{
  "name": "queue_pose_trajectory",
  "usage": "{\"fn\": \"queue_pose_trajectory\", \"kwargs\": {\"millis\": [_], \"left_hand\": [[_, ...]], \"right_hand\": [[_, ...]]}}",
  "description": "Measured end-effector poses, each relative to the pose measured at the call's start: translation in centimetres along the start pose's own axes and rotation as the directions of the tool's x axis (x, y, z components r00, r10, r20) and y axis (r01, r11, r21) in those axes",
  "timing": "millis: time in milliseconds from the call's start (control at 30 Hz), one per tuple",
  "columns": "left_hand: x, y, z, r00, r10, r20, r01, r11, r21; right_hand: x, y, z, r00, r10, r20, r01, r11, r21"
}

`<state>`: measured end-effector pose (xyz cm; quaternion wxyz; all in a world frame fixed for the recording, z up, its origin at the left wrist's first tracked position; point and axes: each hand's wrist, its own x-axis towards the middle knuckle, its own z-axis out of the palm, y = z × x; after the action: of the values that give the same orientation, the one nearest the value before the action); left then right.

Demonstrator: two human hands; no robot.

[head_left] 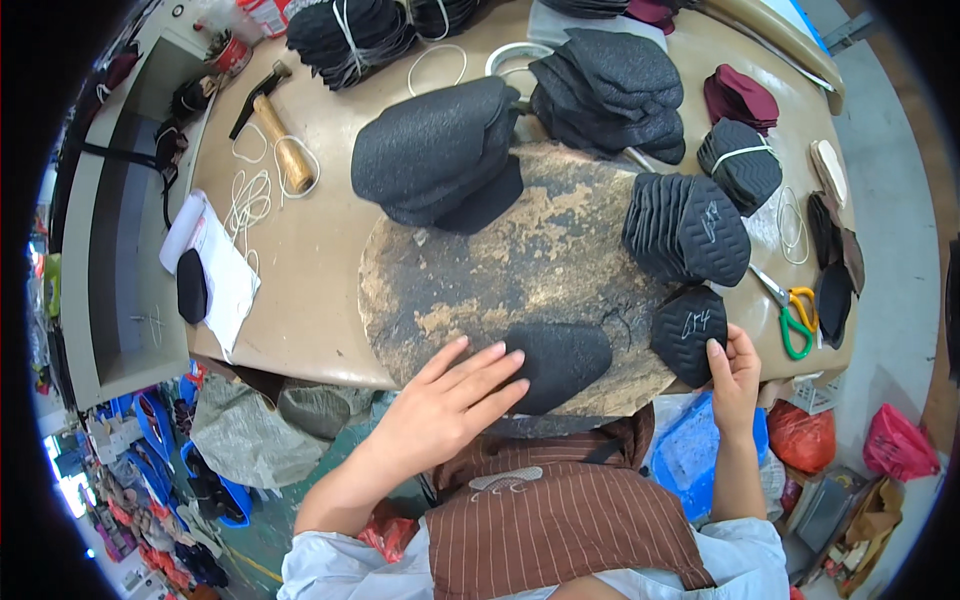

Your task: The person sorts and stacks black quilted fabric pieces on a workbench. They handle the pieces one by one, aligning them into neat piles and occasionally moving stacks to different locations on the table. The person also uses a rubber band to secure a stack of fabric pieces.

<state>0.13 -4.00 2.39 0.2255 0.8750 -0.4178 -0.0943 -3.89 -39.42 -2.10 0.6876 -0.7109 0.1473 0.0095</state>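
A black textured shoe-upper-like piece (pixel 565 365) lies flat on the near edge of a worn, rough slab (pixel 450 275). My left hand (pixel 440 405) is open, its spread fingertips resting on that piece's left side. To the right, my right hand (pixel 738 380) pinches the edge of a black quilted piece (pixel 688 338) with white handwriting on it. Just behind that piece, a stack of similar quilted pieces (pixel 680 225) stands on its edges. At the slab's far side sits a curved stack of black textured pieces (pixel 430 150).
Another black pile (pixel 610 90) and tied bundles (pixel 345 40) stand at the back. A hammer (pixel 255 100), wooden handle (pixel 290 160), white cord (pixel 247 200) and paper (pixel 215 265) lie left. Scissors (pixel 797 310) with green and orange handles lie right, near the table edge.
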Motion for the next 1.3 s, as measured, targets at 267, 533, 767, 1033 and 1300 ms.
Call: {"fn": "queue_pose_trajectory", "kwargs": {"millis": [267, 533, 767, 1033, 1300], "left_hand": [[2.7, -2.3, 0.6, 0.951, 0.300, -0.070, -0.289, 0.948, 0.131], [4.1, -1.0, -2.2, 0.920, 0.346, 0.183, -0.372, 0.918, 0.135], [5.3, -2.5, -0.2, 0.941, 0.186, -0.283, -0.264, 0.926, -0.270], [8.2, -8.9, -7.2, 0.501, -0.659, -0.561, 0.344, 0.747, -0.570], [8.9, -7.8, -5.0, 0.692, -0.166, -0.702, 0.433, 0.874, 0.221]], "right_hand": [[0.0, -0.7, 0.2, 0.997, 0.075, -0.037, -0.073, 0.996, 0.052], [0.0, 0.0, 0.2, 0.997, 0.008, -0.074, -0.005, 0.999, 0.045], [-0.2, 0.0, 0.6, 0.995, -0.059, -0.080, 0.060, 0.998, 0.001], [-0.1, 0.2, 0.4, 0.995, -0.072, -0.062, 0.072, 0.997, 0.003], [-0.3, 0.7, 0.4, 0.993, -0.089, -0.083, 0.088, 0.996, -0.015]]}}
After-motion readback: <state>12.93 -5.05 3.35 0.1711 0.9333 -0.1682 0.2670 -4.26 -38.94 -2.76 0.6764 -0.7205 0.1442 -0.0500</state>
